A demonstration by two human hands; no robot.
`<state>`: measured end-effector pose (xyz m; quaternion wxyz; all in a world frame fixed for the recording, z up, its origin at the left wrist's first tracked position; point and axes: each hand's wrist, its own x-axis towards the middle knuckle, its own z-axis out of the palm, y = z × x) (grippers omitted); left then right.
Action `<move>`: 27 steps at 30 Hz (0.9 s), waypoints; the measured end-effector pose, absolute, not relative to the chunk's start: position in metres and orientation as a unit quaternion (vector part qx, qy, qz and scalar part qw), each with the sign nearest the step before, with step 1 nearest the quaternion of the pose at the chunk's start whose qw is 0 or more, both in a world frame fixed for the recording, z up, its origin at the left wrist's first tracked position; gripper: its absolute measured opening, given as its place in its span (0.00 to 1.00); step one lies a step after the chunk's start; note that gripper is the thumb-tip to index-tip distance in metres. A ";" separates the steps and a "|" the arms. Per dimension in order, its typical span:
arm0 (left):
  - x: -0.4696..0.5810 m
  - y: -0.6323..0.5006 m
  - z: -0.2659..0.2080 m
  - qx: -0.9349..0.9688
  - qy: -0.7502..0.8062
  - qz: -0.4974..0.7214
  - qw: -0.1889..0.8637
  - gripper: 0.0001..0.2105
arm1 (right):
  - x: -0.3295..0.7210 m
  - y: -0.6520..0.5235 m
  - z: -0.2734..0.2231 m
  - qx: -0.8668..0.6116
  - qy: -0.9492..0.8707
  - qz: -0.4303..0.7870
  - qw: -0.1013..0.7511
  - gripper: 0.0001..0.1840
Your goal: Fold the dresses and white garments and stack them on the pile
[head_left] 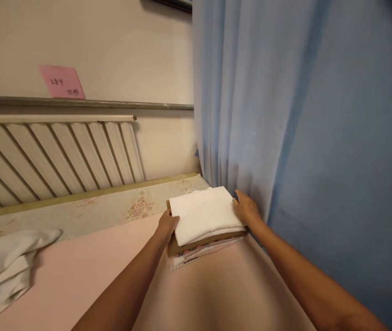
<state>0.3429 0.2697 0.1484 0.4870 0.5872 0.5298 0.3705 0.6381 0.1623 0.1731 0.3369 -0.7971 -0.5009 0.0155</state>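
Note:
A folded white cloth lies on top of a stack of folded fabrics. Beneath it shows a brown folded fabric, with patterned and pale layers under that. At the stack's left edge is my left hand, closed on the side, its thumb by the white cloth and its other fingers mostly hidden. My right hand grips the opposite edge, thumb against the white cloth and fingers curled beyond the rim. The stack rests on a pink sheet.
A crumpled white cloth lies at the left. Flowered fabric borders the pink sheet along the wall, below a radiator. A blue curtain hangs close to my right hand. A pink note stands on a ledge.

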 end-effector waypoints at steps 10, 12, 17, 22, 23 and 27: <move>0.340 0.270 0.143 0.618 0.561 0.350 0.426 0.23 | 0.534 0.198 0.149 -0.731 -0.664 -0.021 0.156 0.28; 0.340 0.270 0.141 0.622 0.570 0.341 0.414 0.23 | 0.528 0.197 0.133 -0.734 -0.662 -0.023 0.153 0.28; 0.328 0.253 0.139 0.621 0.596 0.326 0.391 0.22 | 0.532 0.198 0.113 -0.740 -0.659 -0.071 0.117 0.27; 0.278 0.204 0.125 0.605 0.609 0.327 0.395 0.22 | 0.545 0.204 0.091 -0.698 -0.690 -0.144 0.123 0.27; 0.263 0.191 0.119 0.599 0.612 0.325 0.402 0.21 | 0.548 0.204 0.087 -0.689 -0.696 -0.158 0.126 0.27; 0.186 0.138 0.090 0.566 0.627 0.315 0.431 0.14 | 0.556 0.202 0.081 -0.662 -0.710 -0.189 0.148 0.25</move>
